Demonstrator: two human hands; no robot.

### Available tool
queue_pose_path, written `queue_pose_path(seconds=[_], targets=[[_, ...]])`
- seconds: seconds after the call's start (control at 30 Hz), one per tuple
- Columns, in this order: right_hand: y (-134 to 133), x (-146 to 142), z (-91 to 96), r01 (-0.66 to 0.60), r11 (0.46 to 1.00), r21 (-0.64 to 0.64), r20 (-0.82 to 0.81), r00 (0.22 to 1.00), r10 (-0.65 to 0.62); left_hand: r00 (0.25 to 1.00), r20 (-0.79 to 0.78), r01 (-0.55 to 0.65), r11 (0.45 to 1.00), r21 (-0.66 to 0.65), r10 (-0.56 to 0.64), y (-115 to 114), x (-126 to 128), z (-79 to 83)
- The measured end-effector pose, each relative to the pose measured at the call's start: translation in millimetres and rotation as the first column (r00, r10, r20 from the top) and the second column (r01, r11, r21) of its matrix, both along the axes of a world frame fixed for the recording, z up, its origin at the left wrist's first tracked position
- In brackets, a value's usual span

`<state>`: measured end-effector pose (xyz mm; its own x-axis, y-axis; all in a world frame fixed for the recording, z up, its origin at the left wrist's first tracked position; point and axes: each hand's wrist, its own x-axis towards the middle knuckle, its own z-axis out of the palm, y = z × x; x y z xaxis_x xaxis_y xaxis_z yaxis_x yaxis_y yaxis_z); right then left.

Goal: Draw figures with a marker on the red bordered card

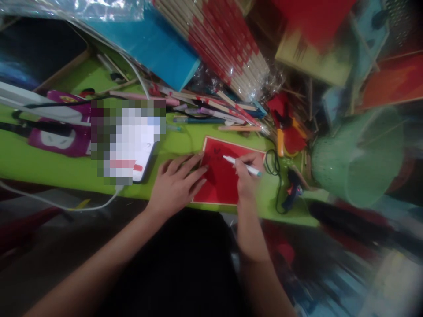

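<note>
A red card (220, 182) with a pale border lies on the green table (49, 165) near its front edge. My left hand (176, 182) rests flat on the card's left part, fingers stretched out. My right hand (247, 176) is closed round a white pen (242, 166) with a teal end, whose tip touches the card near a small dark mark at its top.
A phone (132, 141) with a white cable lies left of the card, beside a purple case (61, 132). Pens and sticks (211, 112) are heaped behind the card. A blue sheet (155, 44), wrapped red-and-tan sticks (224, 44), a green basket (357, 158) and a black cable (277, 176) crowd the back and right.
</note>
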<state>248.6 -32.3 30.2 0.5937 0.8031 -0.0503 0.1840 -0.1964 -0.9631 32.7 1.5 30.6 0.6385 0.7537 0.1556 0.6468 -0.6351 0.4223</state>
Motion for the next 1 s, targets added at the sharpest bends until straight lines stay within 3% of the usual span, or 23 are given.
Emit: queue_pose_path(seconds=[0.23, 0.43, 0.67, 1.0], targets=[[-2.3, 0.7, -2.4, -0.005, 1.0, -0.018, -0.01, 1.0, 0.005, 1.0, 0.029, -0.007, 0.999, -0.045, 0.008, -0.7, -0.8, -1.9], [-4.5, 1.2, -1.6, -0.034, 0.999, -0.028, -0.01, 0.999, 0.034, 1.0, 0.023, 0.0, 1.0, 0.013, -0.001, -0.3, -0.1, -1.1], [-3.4, -0.4, 2.0, -0.069, 0.996, -0.052, 0.02, 0.997, 0.07, 1.0, 0.026, -0.013, 0.999, -0.034, 0.014, -1.0, 0.3, -2.0], [-5.4, 0.1, 0.8, -0.104, 0.994, -0.034, 0.017, 0.994, 0.105, 1.0, 0.017, -0.006, 1.0, 0.002, 0.006, -0.6, -0.2, -2.0]])
